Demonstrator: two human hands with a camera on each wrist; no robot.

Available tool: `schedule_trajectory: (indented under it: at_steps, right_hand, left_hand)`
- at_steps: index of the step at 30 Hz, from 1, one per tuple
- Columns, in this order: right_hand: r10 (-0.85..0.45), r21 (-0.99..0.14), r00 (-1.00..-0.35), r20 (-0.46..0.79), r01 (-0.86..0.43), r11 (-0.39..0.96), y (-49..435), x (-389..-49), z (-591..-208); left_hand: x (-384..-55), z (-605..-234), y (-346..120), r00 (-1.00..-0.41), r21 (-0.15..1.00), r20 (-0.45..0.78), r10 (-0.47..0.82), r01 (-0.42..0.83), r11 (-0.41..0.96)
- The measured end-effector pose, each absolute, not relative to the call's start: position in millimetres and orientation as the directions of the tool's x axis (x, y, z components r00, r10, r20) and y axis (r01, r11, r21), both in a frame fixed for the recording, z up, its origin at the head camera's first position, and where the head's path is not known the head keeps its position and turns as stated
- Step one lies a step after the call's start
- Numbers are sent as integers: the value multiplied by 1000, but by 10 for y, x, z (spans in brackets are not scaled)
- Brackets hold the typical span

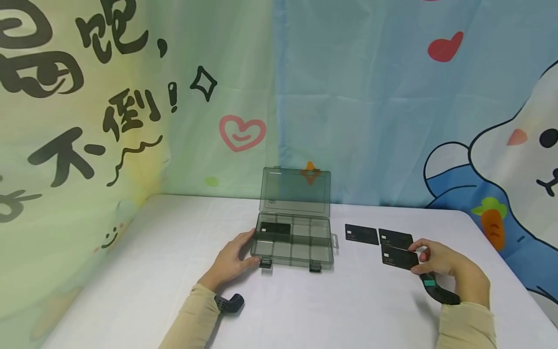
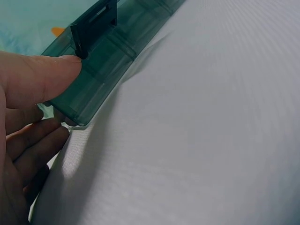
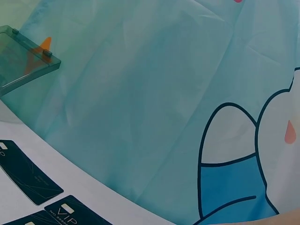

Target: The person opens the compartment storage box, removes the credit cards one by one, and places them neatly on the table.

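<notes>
A see-through grey-green compartment box [image 1: 301, 252] stands on the table with its lid [image 1: 295, 191] raised at the back. One black card [image 1: 275, 228] lies inside, in the back left part. My left hand [image 1: 232, 259] grips the box's front left corner; in the left wrist view the thumb [image 2: 42, 77] presses the front wall beside a latch [image 2: 96, 30]. To the right of the box, my right hand [image 1: 440, 261] pinches the right edge of a black VIP card [image 1: 398, 258]. This card overlaps a second one [image 1: 394, 237] behind it, and a third [image 1: 361, 234] lies to their left.
The white table [image 1: 344, 310] carries the box and cards. A printed cloth backdrop [image 1: 348, 106] hangs directly behind its far edge. On the box's right side is a small loop handle [image 1: 335, 241]. Black wrist cameras [image 1: 229, 303] sit on both wrists.
</notes>
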State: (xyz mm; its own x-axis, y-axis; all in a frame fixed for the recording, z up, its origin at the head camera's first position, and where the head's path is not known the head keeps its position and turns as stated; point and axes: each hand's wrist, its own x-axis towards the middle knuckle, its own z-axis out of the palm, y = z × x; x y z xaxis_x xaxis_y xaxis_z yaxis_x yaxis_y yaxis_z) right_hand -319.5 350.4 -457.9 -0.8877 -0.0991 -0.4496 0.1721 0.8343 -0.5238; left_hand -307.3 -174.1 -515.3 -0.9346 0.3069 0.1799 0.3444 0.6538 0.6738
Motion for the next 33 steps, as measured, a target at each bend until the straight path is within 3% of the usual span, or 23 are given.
schedule_trajectory:
  at_steps: [13,21,33]
  right_hand:
    - [-125,-523,-903,-411,120,844,3482,-3160,-4534]
    - [-159,-527,-973,-170,-47,849,3192,-3175,-4268]
    - [-199,-571,-979,47,-190,799,2605,-3293,-4171]
  left_hand:
    - [-3063,-5130,-1729,-941,672,164,297,327,665]
    - [-3071,-5138,-1736,-944,669,160,289,319,672]
    - [-3059,-5130,-1739,-942,671,161,295,324,667]
